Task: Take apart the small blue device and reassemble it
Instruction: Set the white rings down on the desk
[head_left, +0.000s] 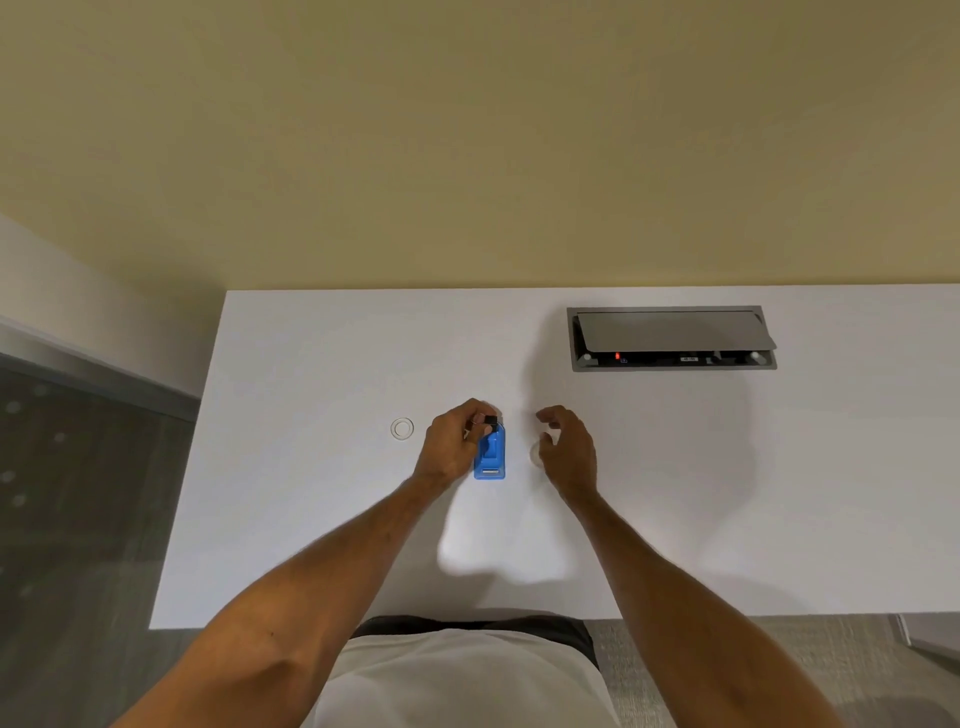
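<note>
The small blue device (490, 453) lies on the white table (311, 493), its long side pointing away from me, with a black cap at its far end. My left hand (451, 441) rests against the device's left side, and its fingertips pinch the black cap. My right hand (567, 448) hovers just right of the device with fingers curled and apart, holding nothing. A small clear round piece (535, 455) lies on the table, partly hidden under that hand's thumb side.
A clear ring (402, 428) lies on the table left of my left hand. A grey recessed power box (672, 338) with its lid tilted open sits at the back right. The table's left edge drops to a dark floor.
</note>
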